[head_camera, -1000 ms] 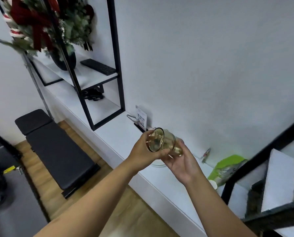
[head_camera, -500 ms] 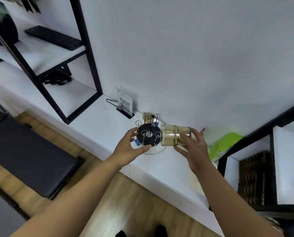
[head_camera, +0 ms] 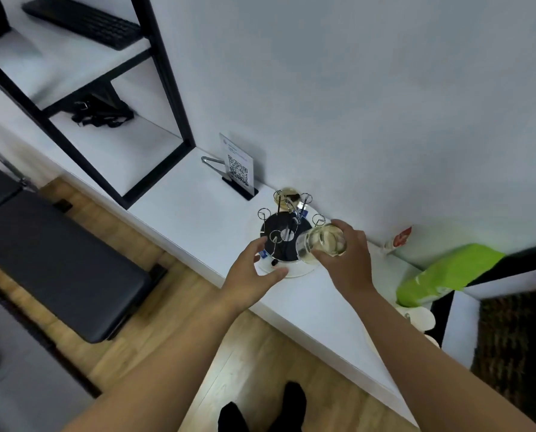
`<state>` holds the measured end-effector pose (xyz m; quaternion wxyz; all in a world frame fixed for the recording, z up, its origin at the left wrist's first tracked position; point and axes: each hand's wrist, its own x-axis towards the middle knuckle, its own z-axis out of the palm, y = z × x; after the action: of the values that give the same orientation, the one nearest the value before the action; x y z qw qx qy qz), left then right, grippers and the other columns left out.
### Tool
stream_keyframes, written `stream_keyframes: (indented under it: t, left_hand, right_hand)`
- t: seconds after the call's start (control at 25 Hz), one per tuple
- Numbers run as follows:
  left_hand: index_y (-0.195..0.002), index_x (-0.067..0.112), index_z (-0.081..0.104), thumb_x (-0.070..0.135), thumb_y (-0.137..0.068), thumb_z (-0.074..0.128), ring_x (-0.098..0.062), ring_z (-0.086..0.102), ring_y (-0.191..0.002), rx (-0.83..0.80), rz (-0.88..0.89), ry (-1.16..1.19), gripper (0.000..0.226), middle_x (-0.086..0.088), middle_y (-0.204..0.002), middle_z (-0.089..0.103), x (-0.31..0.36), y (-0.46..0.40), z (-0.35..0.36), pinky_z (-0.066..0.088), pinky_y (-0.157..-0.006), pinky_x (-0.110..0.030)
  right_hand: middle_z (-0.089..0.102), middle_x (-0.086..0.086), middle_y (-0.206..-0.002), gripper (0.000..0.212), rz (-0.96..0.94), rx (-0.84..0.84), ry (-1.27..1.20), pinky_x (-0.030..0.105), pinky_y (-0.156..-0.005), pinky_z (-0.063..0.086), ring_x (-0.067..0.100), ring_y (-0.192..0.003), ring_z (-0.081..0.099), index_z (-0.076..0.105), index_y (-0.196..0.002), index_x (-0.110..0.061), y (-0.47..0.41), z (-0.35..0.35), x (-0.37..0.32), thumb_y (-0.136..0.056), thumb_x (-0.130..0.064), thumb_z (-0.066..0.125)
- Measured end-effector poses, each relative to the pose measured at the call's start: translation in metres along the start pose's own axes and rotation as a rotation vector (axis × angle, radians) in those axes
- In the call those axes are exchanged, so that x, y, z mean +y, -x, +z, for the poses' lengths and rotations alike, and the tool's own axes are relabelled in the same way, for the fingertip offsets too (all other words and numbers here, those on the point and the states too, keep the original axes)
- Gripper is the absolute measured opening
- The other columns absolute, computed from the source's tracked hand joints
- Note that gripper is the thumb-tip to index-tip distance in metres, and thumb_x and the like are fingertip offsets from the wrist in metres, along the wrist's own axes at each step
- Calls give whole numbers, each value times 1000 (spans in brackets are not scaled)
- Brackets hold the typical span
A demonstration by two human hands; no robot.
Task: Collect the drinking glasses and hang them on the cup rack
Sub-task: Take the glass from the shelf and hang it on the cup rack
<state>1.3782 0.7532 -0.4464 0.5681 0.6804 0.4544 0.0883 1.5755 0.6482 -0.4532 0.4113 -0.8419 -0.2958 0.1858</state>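
While tipped on its side, mouth toward the rack: drinking glass [head_camera: 321, 243], gripped around the base by the right hand [head_camera: 344, 260], fingers wrapped over the far end and hiding the bottom. Just left of that hand, cup rack [head_camera: 283, 235]: black disc base on a white plate [head_camera: 304, 271], thin wire prongs with looped tips standing up, hard to count against the dark base. Beyond the rack, second amber glass [head_camera: 287, 194], mostly screened by prongs, so cannot tell whether hung or standing. Left hand [head_camera: 254, 271] open, fingers spread, at the plate's near edge; contact with rack unclear. Right of the gripping hand: green packet [head_camera: 447, 275], partly cut off by a black frame [head_camera: 510, 260].
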Motion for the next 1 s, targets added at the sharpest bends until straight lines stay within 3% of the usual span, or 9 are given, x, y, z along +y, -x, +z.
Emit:
stream_keyframes:
  t: [0.16, 0.28, 0.48, 0.72, 1.0]
  left_hand:
    - [-145, 42, 48, 38, -89, 79, -8, 51, -132, 19, 8, 21, 64, 23, -141, 54, -10, -25, 22, 48, -105, -35]
    - [-148, 40, 46, 36, -91, 77, -5, 51, -130, 21, -2, 18, 64, 23, -144, 52, -18, -34, 32, 45, -102, -27]
    - [-150, 38, 45, 38, -92, 76, -6, 51, -131, 15, -39, 11, 66, 22, -147, 51, -25, -44, 37, 45, -108, -31]
    - [-149, 40, 46, 36, -93, 74, -2, 49, -132, 23, -40, -28, 63, 24, -146, 50, -27, -49, 33, 40, -103, -23]
    - [-144, 40, 50, 34, -93, 74, -4, 50, -131, 26, -79, -16, 57, 22, -146, 50, -44, -40, 31, 41, -103, -23]
  right_hand:
    - [51, 0, -122, 70, -31, -73, 84, 31, -85, 51, 19, -104, 62, 57, -138, -36, -23, 23, 28, -77, -26, 89]
    - [50, 0, -127, 73, -75, -120, 144, 32, -86, 53, 18, -105, 63, 54, -144, -32, -36, 39, 38, -79, -28, 88]
    - [49, 3, -133, 81, -78, -197, 227, 32, -87, 54, 22, -114, 63, 48, -151, -26, -50, 62, 50, -81, -27, 88]
    - [50, 6, -133, 77, -62, -238, 258, 33, -89, 56, 26, -115, 63, 51, -145, -21, -55, 74, 64, -78, -18, 90]
    - [48, 6, -136, 75, -60, -260, 295, 40, -92, 59, 27, -115, 63, 51, -143, -22, -58, 85, 74, -79, -16, 89]
